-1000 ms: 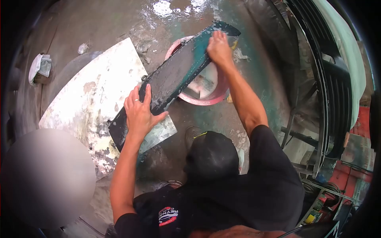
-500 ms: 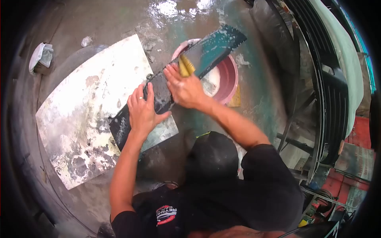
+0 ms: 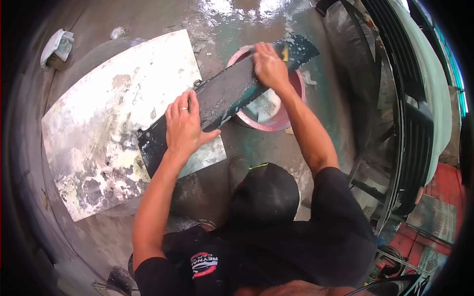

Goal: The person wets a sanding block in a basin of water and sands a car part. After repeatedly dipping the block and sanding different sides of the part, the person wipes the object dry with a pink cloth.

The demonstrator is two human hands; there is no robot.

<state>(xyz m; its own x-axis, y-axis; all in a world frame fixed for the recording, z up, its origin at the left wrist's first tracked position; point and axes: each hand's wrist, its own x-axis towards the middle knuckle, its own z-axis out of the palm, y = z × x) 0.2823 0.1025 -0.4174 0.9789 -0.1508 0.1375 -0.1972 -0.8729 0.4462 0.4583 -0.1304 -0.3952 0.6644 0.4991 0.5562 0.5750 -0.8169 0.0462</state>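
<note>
A long dark car trim panel [image 3: 224, 96], wet with grey slurry and suds, slants across a pale stained board [image 3: 98, 128] and the top of a pink basin [image 3: 276, 122]. My left hand [image 3: 183, 123], with a ring on one finger, grips the panel near its lower left end, fingers on the far side and thumb toward the near edge. My right hand [image 3: 270, 68] presses a yellow sanding pad [image 3: 285, 53] against the upper right part of the panel. Most of the pad is hidden behind the hand. Cloudy, foamy water [image 3: 265, 106] shows inside the basin.
The floor [image 3: 163, 15] is wet and shiny at the top. A black slatted car part [image 3: 412, 98] and pale sheeting [image 3: 442, 98] stand along the right. A whitish crumpled bag [image 3: 58, 45] lies at the upper left. Red metalwork [image 3: 444, 187] is at the lower right.
My right hand has slid with the yellow pad up and right along the panel. My left hand keeps its hold near the lower end. The whole view has shifted slightly.
</note>
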